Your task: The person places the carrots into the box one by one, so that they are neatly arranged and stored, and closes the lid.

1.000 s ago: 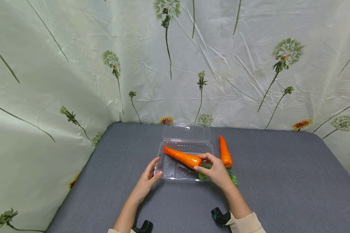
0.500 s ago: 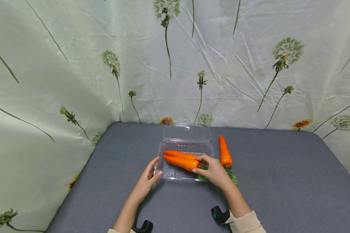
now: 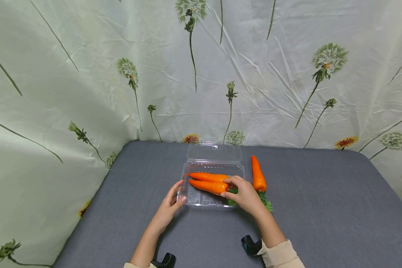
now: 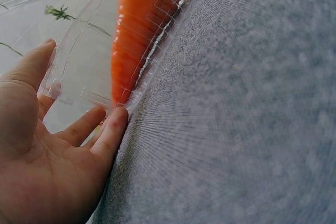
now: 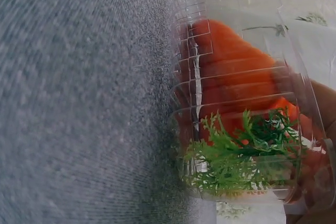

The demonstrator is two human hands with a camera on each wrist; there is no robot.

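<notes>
In the head view, two orange carrots lie side by side in a clear plastic clamshell container [image 3: 192, 200], tips to the left. My right hand [image 3: 247, 195] holds the front carrot [image 3: 208, 187] by its thick end, thumb and fingers on either side. The rear carrot [image 3: 206, 176] lies just behind it, its thick end partly covered by my fingers. The right wrist view shows feathery green carrot tops [image 5: 236, 150] through the clear wall. My left hand [image 4: 58, 166] touches the container's left side, its fingers spread and fairly straight, thumb near the rim.
Right of the container, a third carrot [image 3: 258, 175] lies on the grey tabletop [image 3: 321, 208], its green top partly behind my right wrist. The container's open lid [image 3: 214, 153] lies back toward the flower-printed curtain [image 3: 274, 104].
The front carrot has come down into the container, its tip swinging toward me, which brings the rear carrot into sight. My right hand has shifted slightly; the left stays put.
</notes>
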